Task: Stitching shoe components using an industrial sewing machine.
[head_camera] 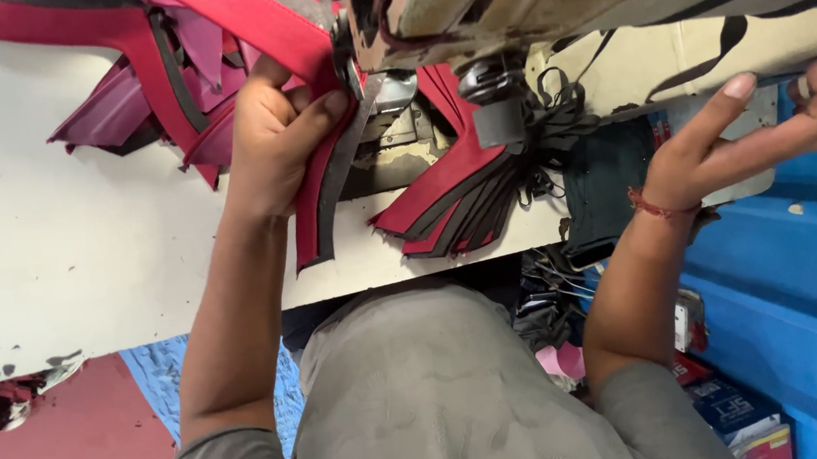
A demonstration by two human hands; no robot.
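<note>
Your left hand [272, 134] clamps red strip [316, 207] just left of sewing machine head [508, 2]; strip's long axis runs toward you; your right hand [756, 128], fingers spread, holds nothing, farther right.

At your lower right lay a dark blue box [728, 408] with pale lettering, touching a red-and-white package [767, 442] and a small red packet [691, 369].

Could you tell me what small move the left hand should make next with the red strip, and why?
Probably ease the red strip a little further in under the sewing machine. The left hand pinches it beside the machine's foot area, its loose end hangs over the table edge, and the right hand is away at the side.
</note>
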